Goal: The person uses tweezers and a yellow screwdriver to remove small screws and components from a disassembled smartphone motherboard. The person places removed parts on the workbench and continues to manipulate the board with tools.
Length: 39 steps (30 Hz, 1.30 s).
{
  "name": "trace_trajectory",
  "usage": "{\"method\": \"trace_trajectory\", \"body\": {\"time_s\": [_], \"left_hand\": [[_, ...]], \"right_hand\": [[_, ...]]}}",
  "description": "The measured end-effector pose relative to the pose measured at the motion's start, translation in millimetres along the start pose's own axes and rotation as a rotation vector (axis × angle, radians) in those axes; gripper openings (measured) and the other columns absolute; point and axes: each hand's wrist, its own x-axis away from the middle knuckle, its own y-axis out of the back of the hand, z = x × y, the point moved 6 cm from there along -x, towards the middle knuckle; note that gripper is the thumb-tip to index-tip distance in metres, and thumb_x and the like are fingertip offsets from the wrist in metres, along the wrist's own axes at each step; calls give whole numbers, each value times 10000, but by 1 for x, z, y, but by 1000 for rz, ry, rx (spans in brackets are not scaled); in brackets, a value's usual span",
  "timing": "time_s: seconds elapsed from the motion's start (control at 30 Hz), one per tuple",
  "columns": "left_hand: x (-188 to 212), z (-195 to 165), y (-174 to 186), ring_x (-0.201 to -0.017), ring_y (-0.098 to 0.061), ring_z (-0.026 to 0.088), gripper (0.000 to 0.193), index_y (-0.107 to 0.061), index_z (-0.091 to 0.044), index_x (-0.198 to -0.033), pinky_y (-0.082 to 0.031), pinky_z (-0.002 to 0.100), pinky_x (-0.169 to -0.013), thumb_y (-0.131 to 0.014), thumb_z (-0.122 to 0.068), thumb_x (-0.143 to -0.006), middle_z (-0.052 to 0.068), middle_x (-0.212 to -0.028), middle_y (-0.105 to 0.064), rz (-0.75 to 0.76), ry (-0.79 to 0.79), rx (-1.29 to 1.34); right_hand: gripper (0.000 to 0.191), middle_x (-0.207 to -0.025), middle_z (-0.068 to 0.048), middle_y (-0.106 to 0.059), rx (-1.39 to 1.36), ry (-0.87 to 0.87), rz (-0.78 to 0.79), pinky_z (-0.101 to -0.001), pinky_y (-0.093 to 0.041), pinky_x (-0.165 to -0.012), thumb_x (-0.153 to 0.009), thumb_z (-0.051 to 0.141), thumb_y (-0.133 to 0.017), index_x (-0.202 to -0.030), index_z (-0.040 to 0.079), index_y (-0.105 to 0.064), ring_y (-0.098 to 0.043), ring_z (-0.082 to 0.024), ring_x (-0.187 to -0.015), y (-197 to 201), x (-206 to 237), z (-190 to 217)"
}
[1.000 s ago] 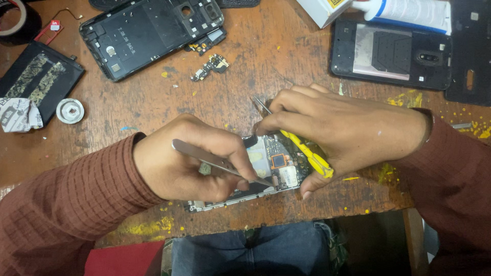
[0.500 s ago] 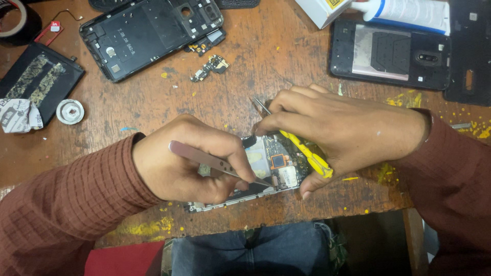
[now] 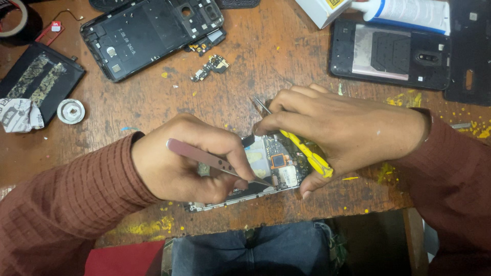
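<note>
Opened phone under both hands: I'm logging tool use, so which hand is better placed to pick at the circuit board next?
Probably the left hand: it grips the tweezers with the tips already on the opened phone. The right hand pins the phone down with a yellow-handled screwdriver tucked beneath it.

White box [image 3: 321, 10] with yellow label, top edge; white-blue tube [image 3: 409, 13] beside it, right.
</note>
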Motion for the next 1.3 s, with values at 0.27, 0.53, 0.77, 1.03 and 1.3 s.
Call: {"method": "trace_trajectory", "body": {"time_s": [0.27,0.53,0.77,1.03,1.3], "left_hand": [[0,0,0,-733,-765,62,231,-746,-105,-1005,-631,231,-668,-732,-14,-793,-24,-864,-800,12,11,-6],[0,-3,1,-749,-773,60,224,-745,-103,-1000,-633,229,-674,-720,-7,-800,-21,-877,-801,-4,-24,-36],[1,-3,2,-742,-774,60,227,-747,-101,-998,-638,226,-675,-722,-3,-795,-19,-878,-807,-5,-21,-28],[15,-17,31,-684,-749,106,183,-719,16,-1092,-639,232,-590,-664,-40,-927,80,-874,-797,-216,-96,124],[9,-66,29,-901,-762,227,295,-663,53,-1165,-629,332,-792,-676,-138,-940,129,-916,-746,-560,-383,-857]], "right_hand": [[1077,-1192,-117,-539,5,6,-2,-495,-433,-894,-450,596,-895,-1330,83,-547,-511,-340,-1188,1,-1,2],[1097,-1194,-123,-536,-13,-33,25,-490,-435,-886,-436,576,-907,-1345,82,-543,-510,-345,-1185,4,-3,3],[1062,-1200,-121,-544,-8,-13,7,-491,-434,-889,-441,568,-903,-1307,66,-546,-517,-330,-1151,6,-2,5],[1051,-1218,-136,-557,-42,110,-21,-463,-465,-898,-526,588,-830,-1346,14,-510,-540,-303,-1171,4,4,-3],[422,-1083,-62,-709,-164,163,-256,-272,-594,-774,-984,341,-637,-1270,30,-631,-710,-154,-916,30,18,-10]]}}
